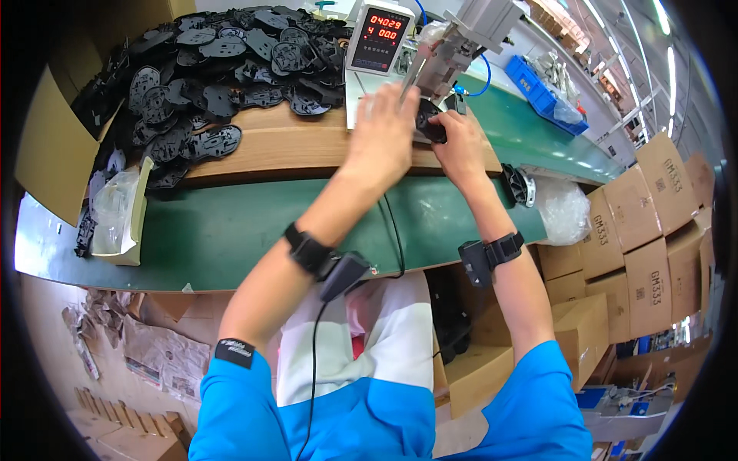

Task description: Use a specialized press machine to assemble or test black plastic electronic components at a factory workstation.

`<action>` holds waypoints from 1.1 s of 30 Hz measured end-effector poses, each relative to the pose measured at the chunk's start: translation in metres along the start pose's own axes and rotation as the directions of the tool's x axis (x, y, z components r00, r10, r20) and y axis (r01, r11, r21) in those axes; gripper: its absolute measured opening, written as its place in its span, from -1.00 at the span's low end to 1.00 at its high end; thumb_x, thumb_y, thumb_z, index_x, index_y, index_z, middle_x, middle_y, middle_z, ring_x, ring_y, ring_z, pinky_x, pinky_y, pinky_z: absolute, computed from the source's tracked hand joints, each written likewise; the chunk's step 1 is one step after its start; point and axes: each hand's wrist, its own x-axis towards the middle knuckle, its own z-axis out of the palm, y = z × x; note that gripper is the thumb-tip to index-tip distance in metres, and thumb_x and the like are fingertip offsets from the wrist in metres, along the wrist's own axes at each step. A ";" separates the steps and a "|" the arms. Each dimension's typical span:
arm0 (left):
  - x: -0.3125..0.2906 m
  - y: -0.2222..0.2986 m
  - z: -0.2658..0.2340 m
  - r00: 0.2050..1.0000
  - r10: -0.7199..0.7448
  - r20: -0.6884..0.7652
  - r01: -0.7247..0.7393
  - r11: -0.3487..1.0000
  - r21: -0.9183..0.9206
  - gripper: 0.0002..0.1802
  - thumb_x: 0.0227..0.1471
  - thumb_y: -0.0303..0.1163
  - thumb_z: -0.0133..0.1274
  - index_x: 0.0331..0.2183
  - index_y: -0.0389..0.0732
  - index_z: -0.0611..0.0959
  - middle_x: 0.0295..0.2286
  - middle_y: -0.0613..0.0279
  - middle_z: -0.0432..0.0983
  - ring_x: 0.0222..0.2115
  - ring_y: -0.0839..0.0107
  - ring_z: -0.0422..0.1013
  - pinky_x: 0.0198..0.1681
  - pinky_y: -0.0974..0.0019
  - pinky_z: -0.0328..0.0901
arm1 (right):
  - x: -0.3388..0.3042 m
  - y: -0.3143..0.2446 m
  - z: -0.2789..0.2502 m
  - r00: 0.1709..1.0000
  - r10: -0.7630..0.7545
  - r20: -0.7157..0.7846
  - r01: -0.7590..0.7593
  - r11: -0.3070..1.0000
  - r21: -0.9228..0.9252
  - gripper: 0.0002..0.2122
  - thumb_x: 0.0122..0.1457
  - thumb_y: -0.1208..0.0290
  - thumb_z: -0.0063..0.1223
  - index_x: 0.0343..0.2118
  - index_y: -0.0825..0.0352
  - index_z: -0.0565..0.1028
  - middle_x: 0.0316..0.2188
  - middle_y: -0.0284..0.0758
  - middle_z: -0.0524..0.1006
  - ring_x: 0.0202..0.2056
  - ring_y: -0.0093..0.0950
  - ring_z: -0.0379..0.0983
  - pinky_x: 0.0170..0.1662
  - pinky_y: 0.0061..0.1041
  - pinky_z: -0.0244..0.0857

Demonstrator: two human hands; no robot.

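Observation:
My right hand (463, 147) grips a dark plastic part (430, 121) under the head of a metal bench machine (465, 46). My left hand (379, 134) is beside it on the left, in front of the machine's pale base. Motion blurs its fingers, and whether they hold anything cannot be made out. A counter box with a red lit display (382, 38) stands just beyond the left hand. To the left, a large heap of black plastic shell parts (223, 69) covers the back of the wooden board (284, 142).
The board rests on a green bench (254, 230). An open carton with clear plastic bags (127, 211) sits at its left. On the right are a blue crate (546, 92), a clear bag (561, 207) and stacked cardboard boxes (626, 215). A black cable (396, 230) crosses the bench front.

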 end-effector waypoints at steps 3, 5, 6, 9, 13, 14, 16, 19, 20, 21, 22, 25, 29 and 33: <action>-0.027 -0.058 -0.059 0.992 0.023 0.122 -0.040 0.990 0.138 -0.34 -0.08 -0.60 0.19 0.14 -0.32 0.50 0.16 -0.12 0.36 0.23 -0.01 0.26 0.34 -0.08 0.13 | -0.002 0.002 -0.004 1.000 0.001 0.001 -0.001 1.000 0.011 -0.66 -0.08 0.68 0.26 -0.16 0.32 0.63 -0.19 -0.23 0.63 -0.04 -0.12 0.55 0.05 -0.16 0.45; -0.039 -0.095 -0.116 0.925 -0.104 0.365 -0.032 0.936 0.349 -0.40 0.06 -0.55 0.03 0.19 -0.30 0.49 0.16 -0.12 0.44 0.27 -0.04 0.29 0.35 -0.07 0.16 | -0.003 0.001 -0.007 1.000 -0.001 -0.010 0.001 1.000 0.003 -0.67 -0.08 0.66 0.27 -0.17 0.32 0.63 -0.18 -0.22 0.64 -0.04 -0.12 0.55 0.05 -0.15 0.46; -0.058 -0.128 -0.134 0.940 -0.115 0.322 -0.041 0.897 0.440 -0.38 0.06 -0.56 0.03 0.20 -0.29 0.48 0.14 -0.09 0.47 0.27 -0.05 0.30 0.34 -0.06 0.16 | -0.001 -0.004 -0.005 1.000 -0.005 -0.016 0.006 1.000 0.013 -0.67 -0.09 0.66 0.27 -0.18 0.31 0.63 -0.18 -0.22 0.64 -0.03 -0.12 0.55 0.05 -0.15 0.46; -0.087 -0.194 -0.163 0.890 -0.277 0.363 -0.013 0.779 0.626 -0.25 -0.11 -0.50 0.30 0.18 -0.22 0.49 0.02 0.01 0.51 0.18 0.01 0.36 0.34 -0.15 0.14 | -0.002 -0.004 0.000 0.995 -0.027 -0.092 0.031 0.999 0.035 -0.75 -0.02 0.68 0.16 -0.24 0.32 0.64 -0.20 -0.20 0.63 -0.04 -0.11 0.55 0.04 -0.13 0.47; -0.089 -0.221 -0.172 0.813 -0.329 0.480 -0.083 0.751 0.655 -0.29 -0.06 -0.53 0.25 0.18 -0.24 0.49 -0.04 0.03 0.55 0.10 0.04 0.43 0.36 -0.20 0.15 | -0.001 -0.006 0.004 0.997 -0.004 -0.076 0.004 1.000 -0.005 -0.83 0.04 0.67 0.14 -0.31 0.30 0.63 -0.21 -0.25 0.63 -0.07 -0.17 0.57 -0.02 -0.16 0.52; -0.086 -0.218 -0.172 0.818 -0.309 0.486 -0.093 0.762 0.641 -0.31 -0.05 -0.55 0.24 0.17 -0.23 0.49 -0.04 0.03 0.56 0.08 0.04 0.45 0.35 -0.20 0.16 | -0.001 -0.007 0.003 0.998 0.023 -0.053 -0.024 0.999 -0.022 -0.83 0.06 0.67 0.14 -0.30 0.29 0.63 -0.20 -0.26 0.63 -0.07 -0.19 0.57 -0.02 -0.17 0.53; -0.077 -0.213 -0.171 0.850 -0.264 0.456 -0.062 0.810 0.584 -0.37 -0.02 -0.57 0.21 0.14 -0.23 0.50 -0.08 0.02 0.57 0.04 0.04 0.48 0.33 -0.18 0.19 | -0.005 -0.007 0.002 0.997 0.038 -0.068 -0.038 0.999 -0.007 -0.84 0.07 0.67 0.13 -0.31 0.30 0.64 -0.20 -0.27 0.63 -0.07 -0.19 0.57 -0.02 -0.18 0.53; -0.060 -0.195 -0.166 0.941 -0.149 0.304 0.012 0.912 0.411 -0.55 0.08 -0.57 0.20 0.03 -0.23 0.54 -0.19 -0.03 0.61 -0.10 0.02 0.56 0.14 -0.01 0.35 | -0.006 -0.007 0.000 0.996 0.045 -0.077 -0.046 0.999 -0.018 -0.85 0.09 0.67 0.13 -0.31 0.31 0.64 -0.19 -0.27 0.63 -0.06 -0.20 0.57 0.00 -0.18 0.53; -0.052 -0.186 -0.163 0.941 -0.176 0.287 0.080 0.945 0.319 -0.58 0.09 -0.55 0.21 0.01 -0.23 0.55 -0.20 -0.03 0.61 -0.12 0.04 0.56 0.07 0.03 0.37 | -0.006 -0.006 -0.001 0.996 0.045 -0.078 -0.047 0.998 -0.029 -0.85 0.09 0.67 0.13 -0.31 0.31 0.64 -0.19 -0.27 0.63 -0.06 -0.20 0.57 0.00 -0.19 0.54; -0.045 -0.178 -0.165 0.939 -0.211 0.270 0.150 0.962 0.228 -0.61 0.11 -0.54 0.22 -0.01 -0.23 0.56 -0.20 -0.04 0.61 -0.14 0.06 0.57 0.01 0.06 0.40 | -0.006 -0.007 -0.002 0.996 0.045 -0.071 -0.047 0.999 -0.020 -0.85 0.10 0.67 0.12 -0.31 0.33 0.63 -0.19 -0.25 0.63 -0.06 -0.19 0.57 0.01 -0.19 0.54; -0.039 -0.170 -0.164 0.935 -0.246 0.257 0.217 0.967 0.134 -0.64 0.12 -0.52 0.24 -0.03 -0.24 0.57 -0.21 -0.04 0.61 -0.16 0.08 0.57 -0.06 0.10 0.42 | -0.006 -0.009 -0.003 0.997 0.056 -0.050 -0.057 0.998 -0.023 -0.82 0.06 0.66 0.18 -0.27 0.32 0.64 -0.18 -0.27 0.63 -0.05 -0.19 0.56 0.02 -0.19 0.53; -0.027 -0.140 -0.160 0.977 -0.130 0.167 0.119 0.990 0.076 -0.72 0.16 -0.50 0.23 -0.09 -0.25 0.56 -0.23 -0.03 0.61 -0.25 0.12 0.58 -0.17 0.11 0.44 | -0.002 -0.008 -0.004 0.997 0.071 -0.016 -0.071 0.997 -0.020 -0.76 0.01 0.64 0.26 -0.22 0.31 0.64 -0.16 -0.28 0.62 -0.03 -0.19 0.55 0.04 -0.18 0.52; -0.015 -0.109 -0.143 0.986 -0.068 0.154 0.062 0.997 0.042 -0.74 0.21 -0.54 0.17 -0.06 -0.25 0.54 -0.22 -0.07 0.62 -0.19 0.01 0.59 -0.14 0.05 0.45 | -0.005 -0.004 -0.008 0.990 0.068 -0.124 -0.059 0.996 0.068 -0.82 0.07 0.60 0.23 -0.23 0.31 0.62 -0.17 -0.26 0.62 -0.02 -0.18 0.55 0.01 -0.17 0.53; -0.009 -0.065 -0.128 0.979 0.010 0.205 0.009 0.996 -0.092 -0.71 0.15 -0.61 0.17 -0.07 -0.30 0.56 -0.18 -0.12 0.63 -0.13 -0.08 0.58 -0.07 0.01 0.46 | -0.039 -0.021 -0.021 0.945 0.069 -0.319 0.007 0.973 0.231 -0.70 -0.02 0.62 0.28 -0.16 0.29 0.59 -0.16 -0.29 0.62 -0.04 -0.19 0.53 0.02 -0.20 0.49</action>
